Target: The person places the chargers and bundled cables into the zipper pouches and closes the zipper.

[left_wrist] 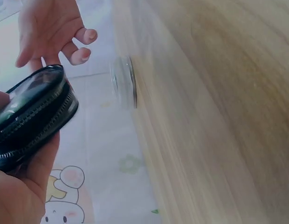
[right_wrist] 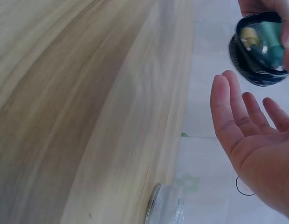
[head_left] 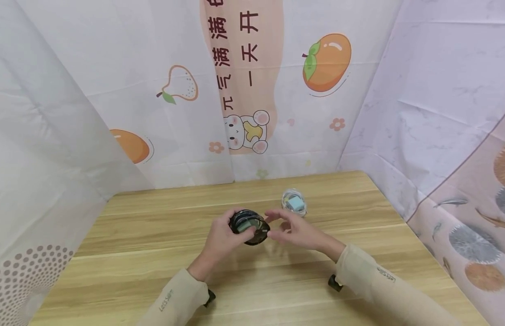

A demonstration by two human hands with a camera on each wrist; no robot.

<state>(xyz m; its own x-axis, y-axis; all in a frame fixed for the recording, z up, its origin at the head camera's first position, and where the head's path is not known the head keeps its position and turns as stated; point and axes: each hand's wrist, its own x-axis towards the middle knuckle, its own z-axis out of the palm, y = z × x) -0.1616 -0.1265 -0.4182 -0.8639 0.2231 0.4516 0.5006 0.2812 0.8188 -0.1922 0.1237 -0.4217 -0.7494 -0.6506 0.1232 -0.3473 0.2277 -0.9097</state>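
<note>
My left hand grips a small clear pouch with black trim, its thumb laid over the top face. A black zipper runs round the pouch's side in the left wrist view, and it looks zipped in part at most; I cannot tell exactly. Through its clear face, green and yellow items show in the right wrist view. Close to the pouch's right end is my right hand, palm turned up and fingers loosely spread in the right wrist view. Nothing lies in that hand.
A clear round case with a pale blue item inside sits on the wooden table, beyond my right hand. Printed cloth hangs behind the table and along both sides. Dark pieces show under the sleeve cuffs.
</note>
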